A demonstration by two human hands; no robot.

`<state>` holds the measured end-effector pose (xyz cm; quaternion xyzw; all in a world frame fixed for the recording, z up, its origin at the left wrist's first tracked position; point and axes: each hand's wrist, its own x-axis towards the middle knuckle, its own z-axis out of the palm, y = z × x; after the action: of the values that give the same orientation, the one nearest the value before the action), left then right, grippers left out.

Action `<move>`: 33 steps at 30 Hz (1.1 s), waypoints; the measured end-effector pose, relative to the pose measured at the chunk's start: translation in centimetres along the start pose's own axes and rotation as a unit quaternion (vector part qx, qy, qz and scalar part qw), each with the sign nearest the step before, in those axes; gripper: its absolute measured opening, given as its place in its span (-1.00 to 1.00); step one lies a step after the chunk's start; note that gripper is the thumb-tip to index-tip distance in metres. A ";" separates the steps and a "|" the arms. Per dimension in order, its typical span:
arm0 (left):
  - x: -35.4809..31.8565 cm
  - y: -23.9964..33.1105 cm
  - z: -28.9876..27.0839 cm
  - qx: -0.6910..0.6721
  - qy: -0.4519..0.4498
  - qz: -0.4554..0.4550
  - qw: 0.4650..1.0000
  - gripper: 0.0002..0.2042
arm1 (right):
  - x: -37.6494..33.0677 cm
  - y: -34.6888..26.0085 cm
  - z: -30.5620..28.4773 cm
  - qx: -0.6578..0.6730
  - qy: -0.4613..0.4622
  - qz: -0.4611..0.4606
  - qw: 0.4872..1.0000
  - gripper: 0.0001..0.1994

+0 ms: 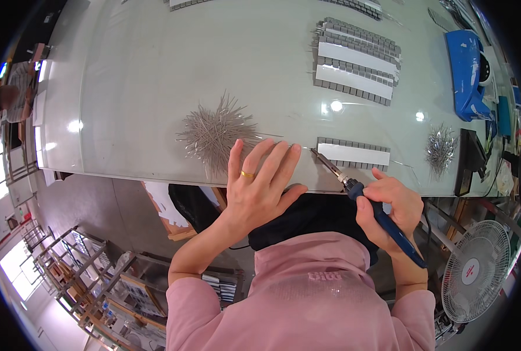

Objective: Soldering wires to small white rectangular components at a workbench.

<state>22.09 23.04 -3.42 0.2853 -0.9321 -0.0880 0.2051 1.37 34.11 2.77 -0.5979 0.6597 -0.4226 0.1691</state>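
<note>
My left hand [263, 175] lies with its fingers stretched out at the table's near edge, a gold ring on one finger. Its fingertips rest on a thin silver wire lead that runs toward a short strip [354, 154], white along the middle with rows of small grey squares on its long sides. In my right hand [399, 205] is a soldering iron [391, 227] with a dark blue handle. The iron's tip meets, or nearly meets, the lead at the strip's left end; exact contact is too small to tell. Another thin lead sticks out from the strip's right end.
A large heap of thin silver wires [216, 137] lies left of my left hand. Right of the strip is a smaller wire pile [440, 151], beside a black stand [468, 164]. Several similar strips [357, 61] are stacked farther back, near a blue device [466, 73]. A fan [475, 271] stands below right.
</note>
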 end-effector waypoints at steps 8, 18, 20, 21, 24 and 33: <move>-1.8 0.9 -0.7 -0.032 0.128 0.110 0.985 -0.67 | 0.8 0.4 -0.6 0.018 -0.037 -0.002 0.999 -0.81; 1.7 5.8 0.9 -0.086 0.020 0.132 0.987 -0.49 | -4.2 3.2 -3.9 0.156 0.223 0.068 0.960 -0.83; 2.9 6.4 1.2 -0.080 -0.026 0.104 0.991 -0.41 | -5.2 3.9 -5.4 0.102 0.255 0.075 0.959 -0.83; 3.5 7.0 1.5 -0.071 -0.072 0.067 0.993 -0.33 | -5.6 4.3 -5.9 0.097 0.267 0.093 0.954 -0.84; 3.5 6.9 2.5 -0.033 -0.100 0.050 0.993 -0.23 | -6.8 5.1 -6.7 0.098 0.317 0.147 0.932 -0.87; 3.6 7.1 3.4 0.016 -0.069 0.095 0.993 -0.27 | -9.1 6.2 -4.3 0.067 0.323 0.145 0.933 -0.81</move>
<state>14.45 26.98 -3.26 0.1919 -0.9682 -0.0726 0.1431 -3.66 43.65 -1.99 -0.3139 0.7287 -0.6069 0.0461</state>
